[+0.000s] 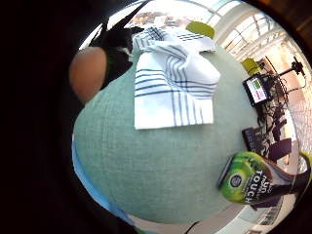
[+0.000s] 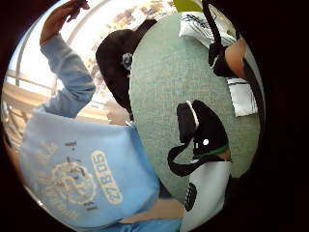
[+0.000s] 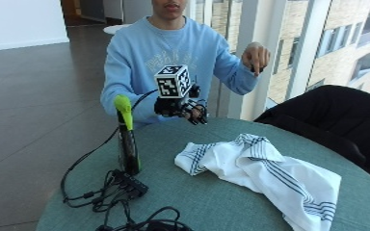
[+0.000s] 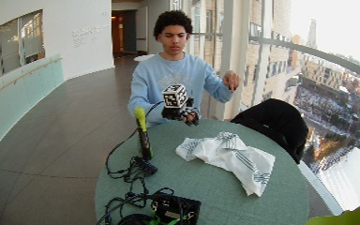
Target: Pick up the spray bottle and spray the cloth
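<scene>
A dark spray bottle (image 3: 128, 144) with a lime-green head stands upright on the round green table (image 3: 204, 202), near its left side. A crumpled white cloth (image 3: 262, 171) with blue stripes lies to the right of the middle. My gloved right hand (image 3: 188, 109) hovers above the table's far edge, up and to the right of the bottle's head and clear of it. Its fingers hang relaxed and hold nothing. The little finger side palm view shows the cloth (image 1: 170, 83) and the bottle (image 1: 258, 183) apart on the table.
Black cables (image 3: 111, 192) lie tangled around the bottle's foot and run to a black device (image 4: 175, 208) at the near edge. A black jacket (image 3: 329, 115) hangs over a chair at the right. The person's bare left hand (image 3: 256, 55) is raised.
</scene>
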`<state>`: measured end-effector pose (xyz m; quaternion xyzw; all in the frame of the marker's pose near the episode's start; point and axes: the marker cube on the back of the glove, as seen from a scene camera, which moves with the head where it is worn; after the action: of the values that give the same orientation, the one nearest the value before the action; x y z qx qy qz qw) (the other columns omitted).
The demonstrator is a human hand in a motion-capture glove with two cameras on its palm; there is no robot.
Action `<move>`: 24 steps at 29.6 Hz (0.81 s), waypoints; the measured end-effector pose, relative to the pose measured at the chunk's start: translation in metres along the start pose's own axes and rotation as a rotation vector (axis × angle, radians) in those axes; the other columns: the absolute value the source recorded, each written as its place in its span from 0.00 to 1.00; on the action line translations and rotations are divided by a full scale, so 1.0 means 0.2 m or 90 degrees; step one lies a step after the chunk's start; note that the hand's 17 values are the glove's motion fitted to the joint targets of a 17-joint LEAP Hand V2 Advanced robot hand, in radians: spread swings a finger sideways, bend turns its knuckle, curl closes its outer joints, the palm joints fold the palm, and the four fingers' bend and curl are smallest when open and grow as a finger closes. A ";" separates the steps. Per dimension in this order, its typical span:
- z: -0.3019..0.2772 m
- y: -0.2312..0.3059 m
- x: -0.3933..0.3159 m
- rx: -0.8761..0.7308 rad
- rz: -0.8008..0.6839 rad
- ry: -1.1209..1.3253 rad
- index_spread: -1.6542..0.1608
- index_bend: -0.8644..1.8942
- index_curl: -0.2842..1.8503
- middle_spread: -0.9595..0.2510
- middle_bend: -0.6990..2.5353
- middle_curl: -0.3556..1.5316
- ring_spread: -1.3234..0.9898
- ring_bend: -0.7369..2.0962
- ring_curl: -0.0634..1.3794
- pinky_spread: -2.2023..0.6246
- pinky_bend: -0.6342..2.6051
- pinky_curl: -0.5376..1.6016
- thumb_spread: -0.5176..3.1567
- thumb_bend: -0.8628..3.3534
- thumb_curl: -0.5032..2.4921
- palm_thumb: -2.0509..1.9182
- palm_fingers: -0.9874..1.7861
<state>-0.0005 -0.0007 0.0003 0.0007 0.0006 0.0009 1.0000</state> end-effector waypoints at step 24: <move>-0.03 0.07 0.02 0.006 0.032 0.010 0.75 0.40 0.29 0.72 0.34 0.35 0.55 0.36 0.23 0.85 0.25 0.33 0.44 0.27 0.25 0.68 0.66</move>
<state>0.0040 0.0131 -0.0049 0.0057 0.0087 0.0262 0.9996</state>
